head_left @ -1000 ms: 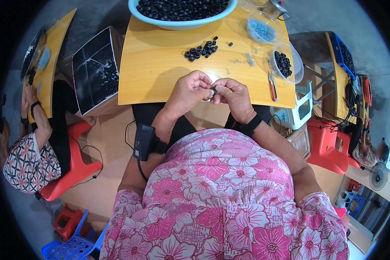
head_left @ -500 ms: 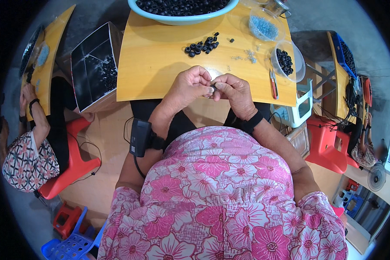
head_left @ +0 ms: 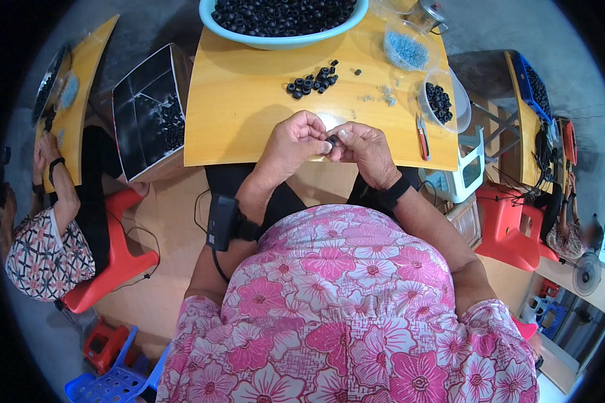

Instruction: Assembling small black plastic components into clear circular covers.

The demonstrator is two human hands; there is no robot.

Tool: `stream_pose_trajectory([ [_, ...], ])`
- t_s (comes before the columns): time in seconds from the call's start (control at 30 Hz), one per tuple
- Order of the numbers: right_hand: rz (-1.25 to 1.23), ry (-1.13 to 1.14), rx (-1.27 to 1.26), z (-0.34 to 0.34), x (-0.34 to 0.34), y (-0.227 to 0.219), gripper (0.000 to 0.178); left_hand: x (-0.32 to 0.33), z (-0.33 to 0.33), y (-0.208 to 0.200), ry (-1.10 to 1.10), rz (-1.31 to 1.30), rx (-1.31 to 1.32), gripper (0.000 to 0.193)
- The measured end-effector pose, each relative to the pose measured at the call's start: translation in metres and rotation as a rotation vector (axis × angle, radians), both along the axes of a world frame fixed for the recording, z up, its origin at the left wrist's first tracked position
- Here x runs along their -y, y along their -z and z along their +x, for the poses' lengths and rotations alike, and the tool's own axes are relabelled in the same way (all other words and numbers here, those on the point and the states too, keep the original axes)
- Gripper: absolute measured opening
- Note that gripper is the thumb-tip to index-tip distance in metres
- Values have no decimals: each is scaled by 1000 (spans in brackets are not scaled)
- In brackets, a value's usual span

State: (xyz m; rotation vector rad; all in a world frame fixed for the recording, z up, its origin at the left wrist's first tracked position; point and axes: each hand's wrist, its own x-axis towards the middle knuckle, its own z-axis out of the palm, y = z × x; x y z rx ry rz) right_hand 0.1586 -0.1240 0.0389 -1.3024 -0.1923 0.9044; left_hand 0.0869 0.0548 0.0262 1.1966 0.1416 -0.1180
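A small black ring-shaped part (head_left: 331, 140) is pinched at the fingertips between my two hands, over the table's near edge. My left hand (head_left: 294, 144) closes on it from the left with thumb and fingers. From the right, the thumb and forefinger of my right hand (head_left: 366, 152) press against it. Fingers cover most of the part, so finer detail cannot be made out. Just beyond my hands lies a loose group of black ring parts (head_left: 309, 84), with small clear pieces (head_left: 387, 95) scattered to the right.
A light-blue basin (head_left: 282, 41) of black parts stands at the far edge. To the right are a tub of bluish clear pieces (head_left: 407, 51), a bowl of black parts (head_left: 439, 103) and a red-handled cutter (head_left: 423, 140). A lined box (head_left: 148, 111) stands left. Co-workers sit both sides.
The view has tilted slightly, so the table sits a little lower in it. Both hands keep their pinch, and the black part now shows more between the fingertips.
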Motion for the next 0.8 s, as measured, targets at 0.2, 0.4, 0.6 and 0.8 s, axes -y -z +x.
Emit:
stream_pose_trajectory([
  [0.2,-40,2,-16,1,-2,-2,21,1,-1,5,-26,2,30,23],
  [0.4,-75,3,-54,4,-4,-7,17,5,-2,2,-77,68,64,23],
  [0.6,-48,-108,-144,15,-2,-6,17,10,-4,8,-144,136,134,22],
  [0.8,-86,-243,-165,19,-1,-14,24,14,-8,6,-177,-9,173,20],
])
